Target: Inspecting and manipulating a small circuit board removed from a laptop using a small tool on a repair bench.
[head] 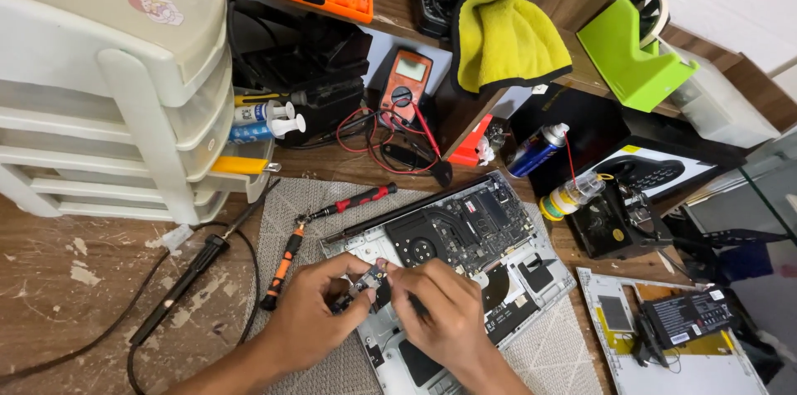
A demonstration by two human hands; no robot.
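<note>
An opened laptop [490, 237] lies bottom-up on a grey mat [282, 204], its black board and fan exposed. Over its near left corner my left hand [311, 320] and my right hand [440, 316] meet. Between their fingertips they pinch a small circuit board [371, 279]. My left thumb and forefinger grip its left end, and my right fingers hold its right end. A dark slim tool seems to lie under my right fingers, mostly hidden.
Two screwdrivers [286, 266] and a soldering iron [195, 266] lie left of the laptop. A plastic drawer unit [108, 80] stands at left. A multimeter [404, 84], spray can [535, 148], yellow cloth [506, 42], green tape dispenser [635, 51] and laptop cover [689, 362] with battery surround.
</note>
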